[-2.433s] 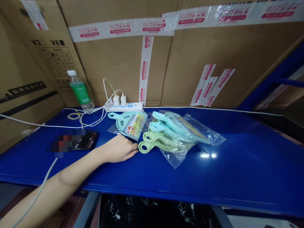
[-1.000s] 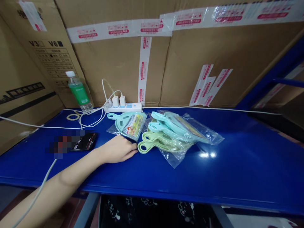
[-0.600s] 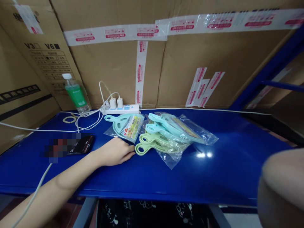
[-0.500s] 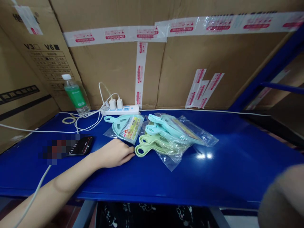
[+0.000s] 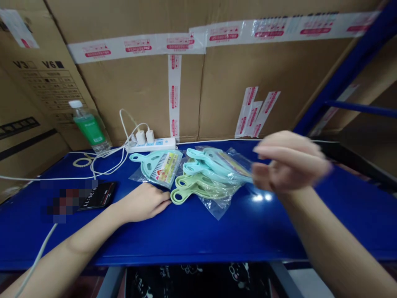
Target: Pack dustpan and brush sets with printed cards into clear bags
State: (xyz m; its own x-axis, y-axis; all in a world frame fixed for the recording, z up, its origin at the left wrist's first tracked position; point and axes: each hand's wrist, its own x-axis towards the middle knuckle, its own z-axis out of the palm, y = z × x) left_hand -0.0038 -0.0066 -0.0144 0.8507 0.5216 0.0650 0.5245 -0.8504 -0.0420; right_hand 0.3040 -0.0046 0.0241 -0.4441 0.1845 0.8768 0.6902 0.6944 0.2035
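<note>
My left hand (image 5: 147, 202) rests on the blue table with its fingers curled in and nothing visible in them. Its knuckles are beside the handle of a green mini dustpan (image 5: 178, 196); whether they touch I cannot tell. My right hand (image 5: 288, 162), slightly blurred, hovers at the right end of the pile, thumb and fingers apart, holding nothing I can see. It covers the right end of the bagged light-blue dustpans (image 5: 217, 165), which lie over the green ones. A separate light-blue dustpan with a brush (image 5: 158, 165) lies bagged behind my left hand.
A white power strip (image 5: 155, 145) with chargers and cables stands against the cardboard wall (image 5: 130, 87). Left of it are a green-labelled bottle (image 5: 89, 128) and a beige ring (image 5: 82, 162). A dark phone-like device (image 5: 101, 195) lies beside my left forearm. A blue metal frame (image 5: 313, 109) rises at right.
My right hand has come in from the lower right edge to the right end of the dustpan pile. My left hand stays on the table. The view has shifted slightly to the right.
</note>
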